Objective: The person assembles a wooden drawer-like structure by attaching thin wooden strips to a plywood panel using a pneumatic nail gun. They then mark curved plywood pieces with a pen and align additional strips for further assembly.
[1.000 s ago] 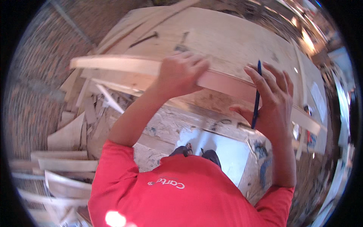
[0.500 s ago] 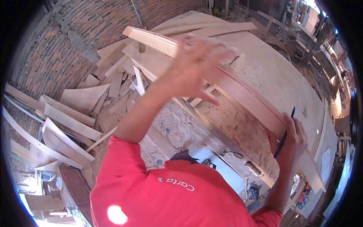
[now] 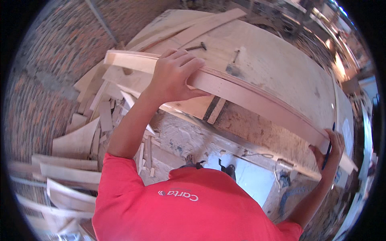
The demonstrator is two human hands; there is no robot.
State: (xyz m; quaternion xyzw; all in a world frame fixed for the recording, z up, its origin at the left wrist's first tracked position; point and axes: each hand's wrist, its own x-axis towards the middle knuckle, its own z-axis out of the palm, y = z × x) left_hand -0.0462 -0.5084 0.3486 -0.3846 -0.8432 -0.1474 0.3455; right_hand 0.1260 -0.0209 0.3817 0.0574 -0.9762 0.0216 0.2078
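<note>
A long, curved wooden board (image 3: pixel 253 99), seemingly of stacked strips along its upper edge, runs slantwise over the worktable from far left to near right. Wrapped over its left part is my left hand (image 3: pixel 175 76), closed, with the thumb on the near face. Toward the other end, my right hand (image 3: pixel 333 146) grips the board with its thumb below. A slim blue pen or pencil (image 3: pixel 329 145) is also tucked in that right hand, sticking out above and below the fingers.
On the worktable (image 3: pixel 277 60) lie a hammer (image 3: pixel 198 47), a small tool I cannot make out (image 3: pixel 236 55) and a flat plank (image 3: pixel 211 27). Curved wood offcuts (image 3: pixel 76 138) are heaped at left, beside a brick wall (image 3: pixel 44 60). Scraps litter the floor.
My left hand was spread and blurred over the board; now it is closed around it. My right hand still holds the board and pen. The view has shifted, revealing the hammer.
</note>
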